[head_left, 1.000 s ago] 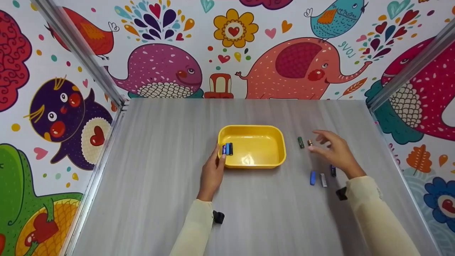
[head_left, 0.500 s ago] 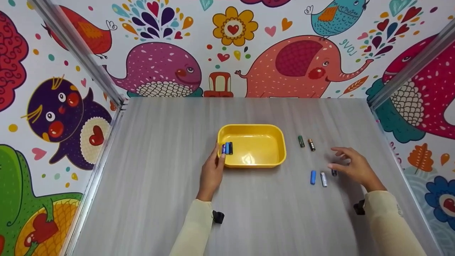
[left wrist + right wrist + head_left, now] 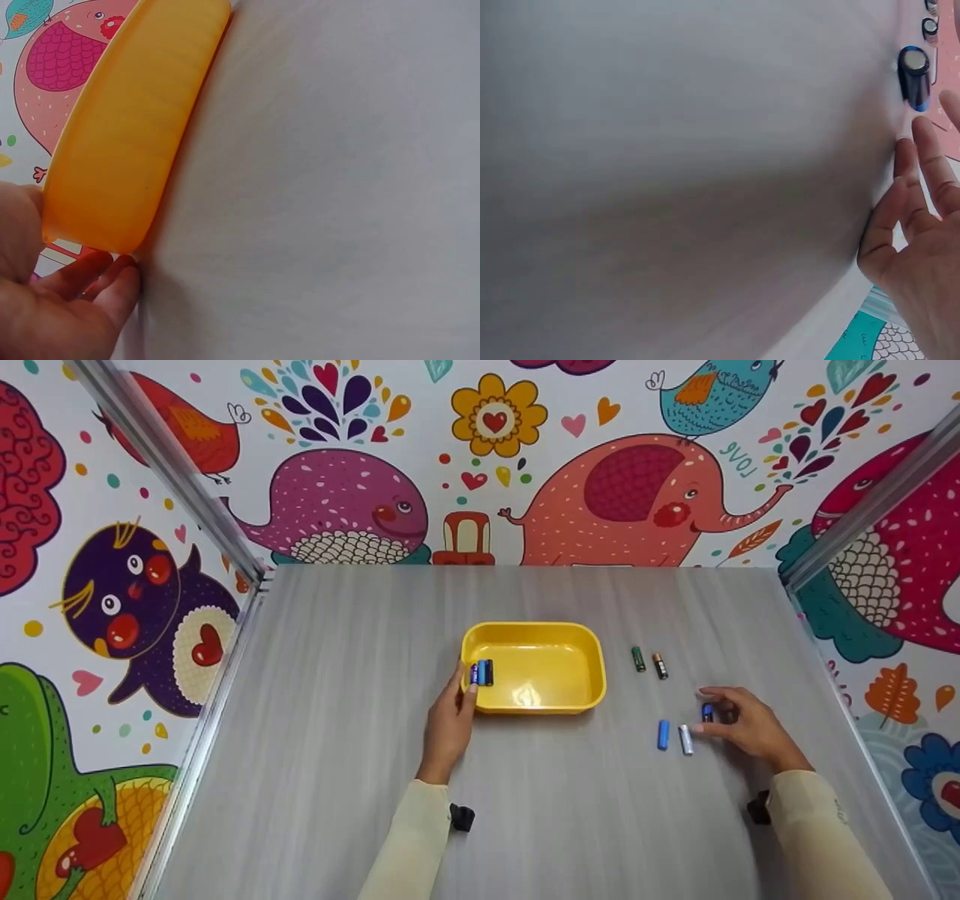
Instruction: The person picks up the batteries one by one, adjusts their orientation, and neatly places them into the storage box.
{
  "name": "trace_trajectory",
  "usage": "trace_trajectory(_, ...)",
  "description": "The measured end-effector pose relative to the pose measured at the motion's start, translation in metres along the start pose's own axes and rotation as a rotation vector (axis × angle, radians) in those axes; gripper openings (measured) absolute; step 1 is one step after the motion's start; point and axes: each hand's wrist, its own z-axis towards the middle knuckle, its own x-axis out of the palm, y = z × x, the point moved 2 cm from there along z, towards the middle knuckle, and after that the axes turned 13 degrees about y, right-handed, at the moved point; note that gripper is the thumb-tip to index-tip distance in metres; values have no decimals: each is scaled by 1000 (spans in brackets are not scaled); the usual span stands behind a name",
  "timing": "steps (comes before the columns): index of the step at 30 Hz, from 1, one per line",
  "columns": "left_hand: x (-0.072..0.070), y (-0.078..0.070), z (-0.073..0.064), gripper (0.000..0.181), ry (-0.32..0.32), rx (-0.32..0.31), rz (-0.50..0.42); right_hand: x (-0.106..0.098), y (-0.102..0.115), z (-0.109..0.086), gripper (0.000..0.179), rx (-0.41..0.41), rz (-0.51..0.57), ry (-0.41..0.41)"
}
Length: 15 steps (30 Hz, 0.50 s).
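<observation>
My left hand [image 3: 448, 727] grips the left end of a yellow plastic tray [image 3: 555, 707], thumb over the rim. In the left wrist view its fingers [image 3: 120, 292] curl against the outer wall. Three batteries [image 3: 481, 672], purple, light blue and black, lie side by side inside near that thumb. On the right, my right hand [image 3: 757, 731] is spread around a dark blue battery [image 3: 707, 712], thumb and forefinger on either side. In the right wrist view this battery [image 3: 915, 79] shows its metal end, and a gap separates it from the fingers [image 3: 928, 150].
Left of the right hand lie a blue battery [image 3: 664, 735] and a silver one [image 3: 686, 739]. Farther back are a green battery [image 3: 638, 659] and a black-and-copper one [image 3: 660, 666]. Patterned walls [image 3: 480, 472] and metal rails [image 3: 180, 480] border the grey tabletop [image 3: 337, 675].
My right hand has moved from beside the black-and-copper battery to the right and nearer, around the dark blue battery. My left hand and the tray stay in place.
</observation>
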Motion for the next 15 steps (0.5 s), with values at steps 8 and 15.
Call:
trace_trajectory(8,0,0,0,58,-3,-16,-7,-4,-5,0,81,5,-13,49)
trace_trajectory(15,0,0,0,57,-3,-21,-4,-5,-6,1,79,-7,-14,61)
